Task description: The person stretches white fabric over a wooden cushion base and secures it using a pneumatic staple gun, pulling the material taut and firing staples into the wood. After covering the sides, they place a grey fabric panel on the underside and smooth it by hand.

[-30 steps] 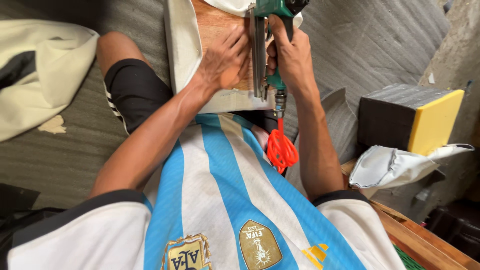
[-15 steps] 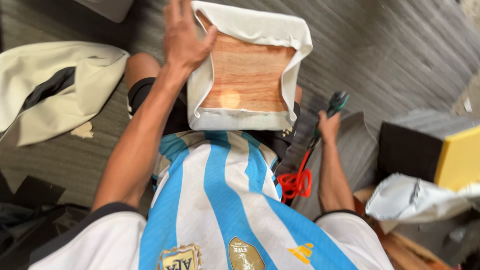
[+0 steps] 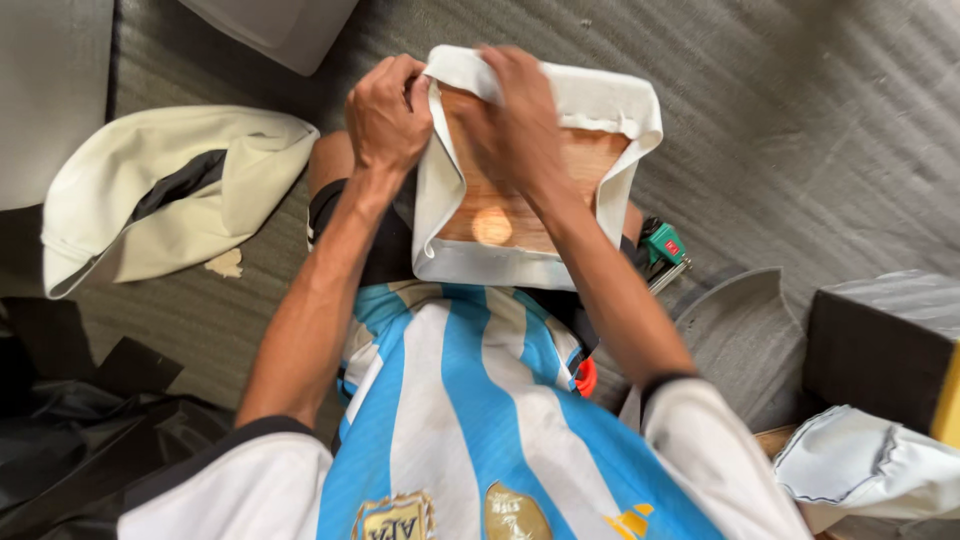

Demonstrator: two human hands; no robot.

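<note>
Wood panel [image 3: 500, 205] wrapped in cream fabric [image 3: 600, 100] rests on the person's lap, its bare brown face up and the cloth folded over all its edges. Both hands work its far left corner: the left hand [image 3: 385, 112] is closed tight on the fabric edge, the right hand [image 3: 515, 115] presses fingers down on the fold beside it. To the right, half hidden behind the forearm, lies what seems a green stapler [image 3: 662, 250]; a cream cushion cover [image 3: 160, 195] sits on the grey floor [image 3: 800, 130] at left.
</note>
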